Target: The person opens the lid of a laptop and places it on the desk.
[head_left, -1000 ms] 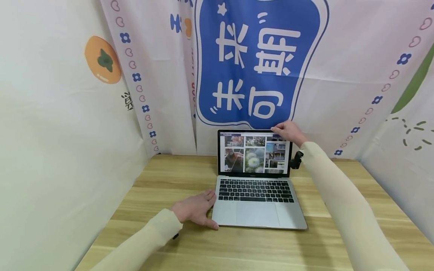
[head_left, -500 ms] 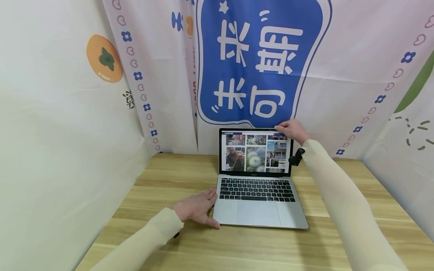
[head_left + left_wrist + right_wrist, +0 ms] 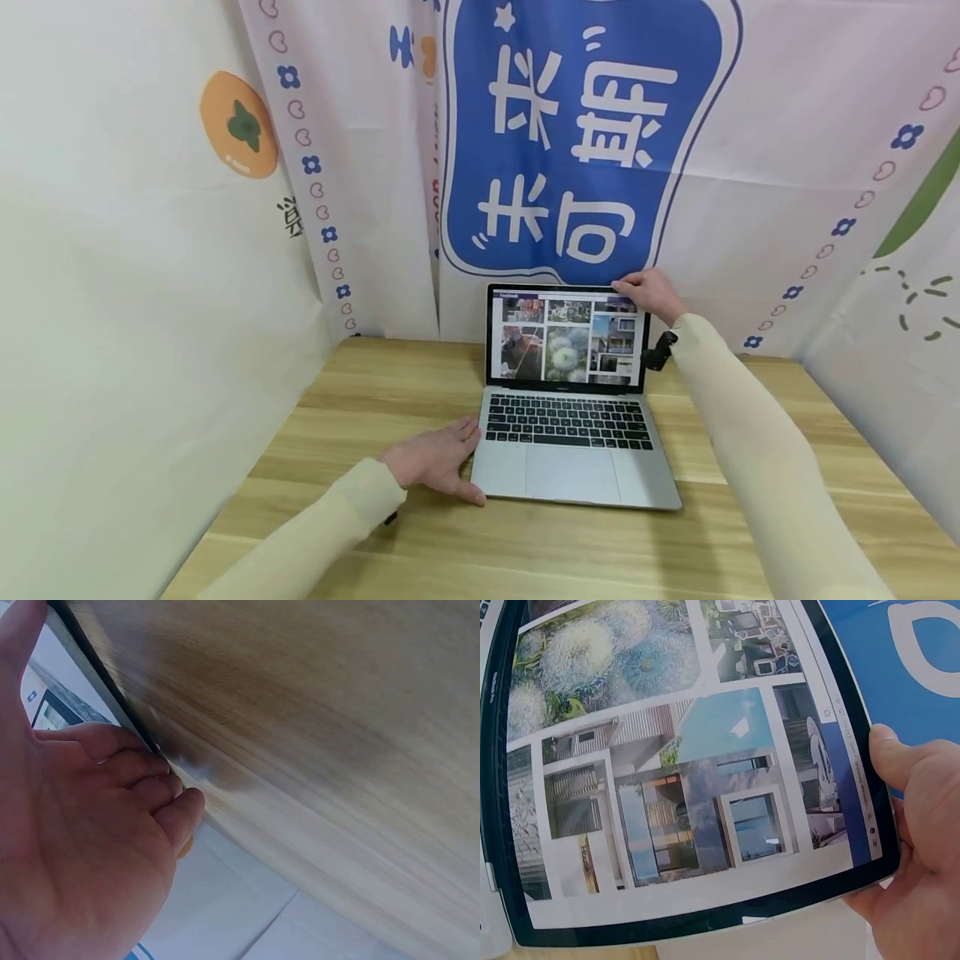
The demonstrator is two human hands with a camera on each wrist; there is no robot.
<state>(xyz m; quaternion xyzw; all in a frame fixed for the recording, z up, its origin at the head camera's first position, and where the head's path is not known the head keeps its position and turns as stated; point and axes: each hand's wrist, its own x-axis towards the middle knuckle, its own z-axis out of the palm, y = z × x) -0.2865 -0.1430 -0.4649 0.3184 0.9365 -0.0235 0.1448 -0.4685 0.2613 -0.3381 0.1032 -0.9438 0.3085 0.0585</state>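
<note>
A silver laptop [image 3: 572,475] sits on the wooden table with its lid raised and several photos on its lit screen [image 3: 566,342]. My right hand [image 3: 651,293] pinches the lid near its top right corner. In the right wrist view the thumb [image 3: 889,750] lies at the lid's top edge, and the other fingers go partly out of sight behind it. At the laptop's left side my left hand [image 3: 435,460] rests with the thumb near the front left corner. The fingers [image 3: 154,791] of that hand lie against the side edge of the base, slightly bent.
The wooden table [image 3: 397,375] extends around the laptop on both sides and in front. Close behind the lid hangs a white cloth with a large blue panel [image 3: 585,192]. White cloth walls, one with an orange persimmon print [image 3: 238,125], border the table left and right.
</note>
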